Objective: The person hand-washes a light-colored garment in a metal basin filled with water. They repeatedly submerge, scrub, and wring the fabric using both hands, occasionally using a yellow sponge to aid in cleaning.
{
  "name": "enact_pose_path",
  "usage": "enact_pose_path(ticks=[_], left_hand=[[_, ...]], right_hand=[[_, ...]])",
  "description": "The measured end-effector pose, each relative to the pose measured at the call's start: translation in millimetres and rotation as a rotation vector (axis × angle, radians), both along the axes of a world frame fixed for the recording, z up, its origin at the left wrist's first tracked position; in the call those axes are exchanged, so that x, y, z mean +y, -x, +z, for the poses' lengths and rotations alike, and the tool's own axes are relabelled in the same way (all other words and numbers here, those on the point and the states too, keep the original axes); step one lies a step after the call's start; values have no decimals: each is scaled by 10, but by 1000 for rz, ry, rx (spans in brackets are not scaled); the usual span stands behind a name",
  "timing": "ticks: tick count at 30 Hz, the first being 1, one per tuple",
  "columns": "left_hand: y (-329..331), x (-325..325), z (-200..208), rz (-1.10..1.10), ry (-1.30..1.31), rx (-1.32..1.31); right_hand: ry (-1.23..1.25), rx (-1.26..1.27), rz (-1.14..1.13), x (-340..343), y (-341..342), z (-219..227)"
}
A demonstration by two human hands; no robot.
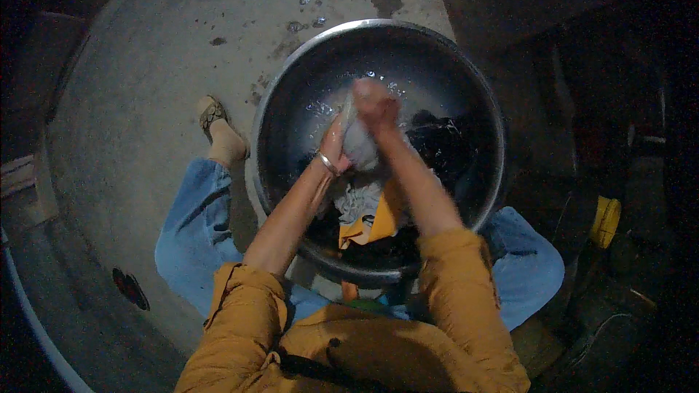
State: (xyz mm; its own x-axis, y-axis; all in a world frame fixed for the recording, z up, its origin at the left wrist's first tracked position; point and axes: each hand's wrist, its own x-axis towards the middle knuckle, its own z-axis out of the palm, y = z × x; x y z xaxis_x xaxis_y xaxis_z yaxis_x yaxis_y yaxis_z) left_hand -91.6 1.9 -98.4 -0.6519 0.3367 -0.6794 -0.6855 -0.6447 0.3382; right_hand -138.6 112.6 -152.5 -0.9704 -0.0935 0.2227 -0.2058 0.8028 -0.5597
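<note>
A large round metal basin (pixel 271 113) holds water and wet cloths. Over its middle, my left hand (pixel 336 147), with a silver bangle at the wrist, grips a wet light grey cloth (pixel 360 142). My right hand (pixel 376 105) is closed in a fist against the same cloth's upper part; motion blurs its fingers. Below the hands the grey cloth bunches up beside a yellow-orange cloth piece (pixel 371 227). Dark wet cloth (pixel 437 138) lies in the water at the right. Water glints around both hands.
The basin stands on a grey concrete floor (pixel 145 109) with wet patches beyond its far rim. My legs in blue jeans (pixel 193 233) bend around it on both sides. A dark oval object (pixel 129 289) lies at the left, a yellow object (pixel 606 222) at the right.
</note>
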Motion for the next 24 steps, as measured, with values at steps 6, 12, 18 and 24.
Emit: enact_pose_path(ticks=[6, 12, 18, 24], left_hand=[[141, -449, -72, -18, -121, 97], [164, -304, -196, -4, -60, 149], [1, -709, -974, 19, -109, 264], [-16, -295, -689, 8, 70, 75]], right_hand=[[-155, -276, -758, 572, 245, 330], [239, -356, -156, 354, 147, 65], [296, 93, 305, -689, -723, 511], [-10, 242, 235, -641, -477, 313]])
